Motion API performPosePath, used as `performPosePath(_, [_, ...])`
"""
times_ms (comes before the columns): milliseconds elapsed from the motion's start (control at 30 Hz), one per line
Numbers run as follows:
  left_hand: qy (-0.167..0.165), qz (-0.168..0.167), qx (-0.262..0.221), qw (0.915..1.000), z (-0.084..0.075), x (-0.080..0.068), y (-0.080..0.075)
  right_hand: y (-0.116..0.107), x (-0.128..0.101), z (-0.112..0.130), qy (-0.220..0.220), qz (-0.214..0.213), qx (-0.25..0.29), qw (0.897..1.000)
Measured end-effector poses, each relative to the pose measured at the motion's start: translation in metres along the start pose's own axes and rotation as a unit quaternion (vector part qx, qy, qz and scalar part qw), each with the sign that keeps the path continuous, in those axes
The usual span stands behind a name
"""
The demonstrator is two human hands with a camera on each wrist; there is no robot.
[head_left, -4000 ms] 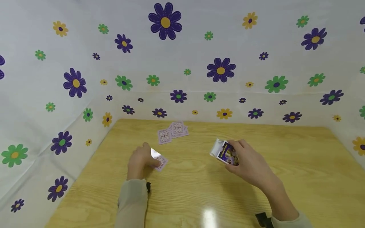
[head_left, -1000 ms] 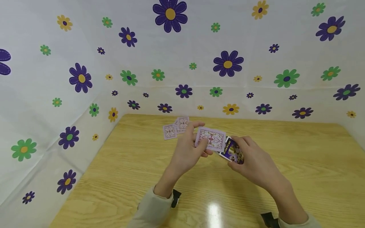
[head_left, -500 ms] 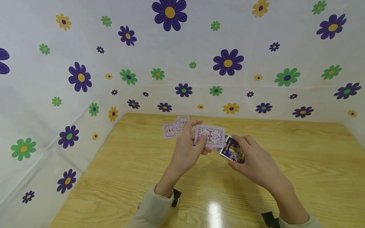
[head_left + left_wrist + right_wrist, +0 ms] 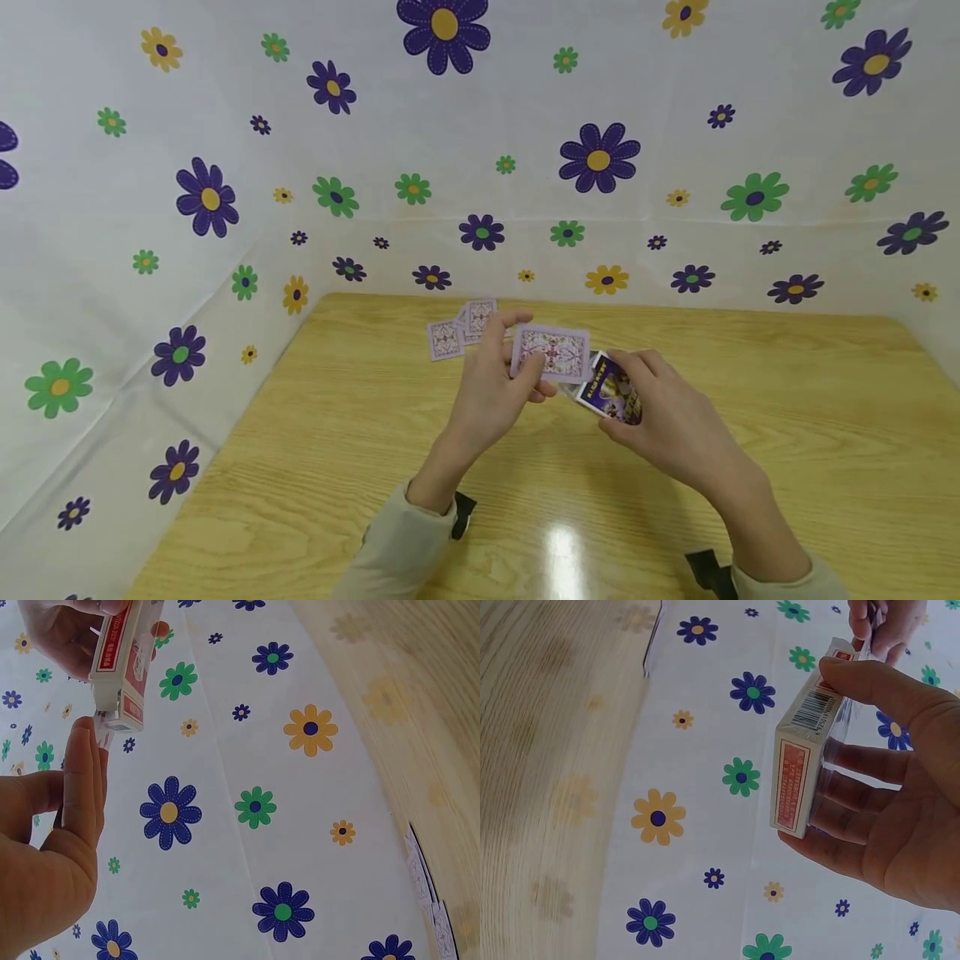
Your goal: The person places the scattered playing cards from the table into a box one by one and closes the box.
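Note:
My left hand [image 4: 491,387] pinches a playing card [image 4: 552,353] by its left end, thumb across its patterned lilac back. Whether more cards lie beneath it I cannot tell. The card's right end meets the open end of a purple-fronted card box [image 4: 611,390]. My right hand [image 4: 675,421] grips that box from the right, above the table. From the right wrist view, thumb and fingers hold opposite edges of the box [image 4: 810,739], and a barcode shows on one narrow side. In the left wrist view the left hand's fingers [image 4: 81,780] lie straight beneath the box's end.
Several playing cards [image 4: 447,339] lie face down and overlapping near the back left of the wooden table [image 4: 337,467]. A white cloth [image 4: 420,100] printed with flowers rises behind the table and along its left side.
Four seconds ago my left hand was at a card on the table's left; it has since risen to the box holding a card. Over the last second both hands have stayed almost still.

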State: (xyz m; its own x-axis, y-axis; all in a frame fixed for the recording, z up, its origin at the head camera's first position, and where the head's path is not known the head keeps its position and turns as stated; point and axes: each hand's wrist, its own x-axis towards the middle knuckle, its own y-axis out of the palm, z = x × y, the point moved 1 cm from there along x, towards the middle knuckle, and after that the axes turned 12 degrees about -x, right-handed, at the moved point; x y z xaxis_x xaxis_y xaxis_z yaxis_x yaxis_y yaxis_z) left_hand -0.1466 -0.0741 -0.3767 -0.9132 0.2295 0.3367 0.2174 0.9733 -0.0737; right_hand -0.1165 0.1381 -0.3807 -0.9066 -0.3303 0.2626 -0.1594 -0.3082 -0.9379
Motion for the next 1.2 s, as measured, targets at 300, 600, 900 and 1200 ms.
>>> performPosePath(300, [0.020,0.033,0.049,0.9981,-0.0006,-0.0016,0.0012,-0.0009,0.0002,0.0000,0.001,-0.001,-0.005,1.000])
performPosePath(600, [0.048,0.032,0.120,0.9910,-0.0006,-0.0026,0.0000,-0.0005,0.0000,-0.0002,0.001,0.001,-0.009,1.000])
performPosePath(900, [0.049,0.032,0.136,0.9889,-0.0017,-0.0016,0.0003,-0.0004,0.0005,-0.0006,0.003,0.004,-0.008,1.000])
performPosePath(1200, [0.052,0.028,0.154,0.9864,-0.0020,-0.0019,-0.0001,0.0007,0.0008,-0.0006,0.005,0.002,-0.009,1.000])
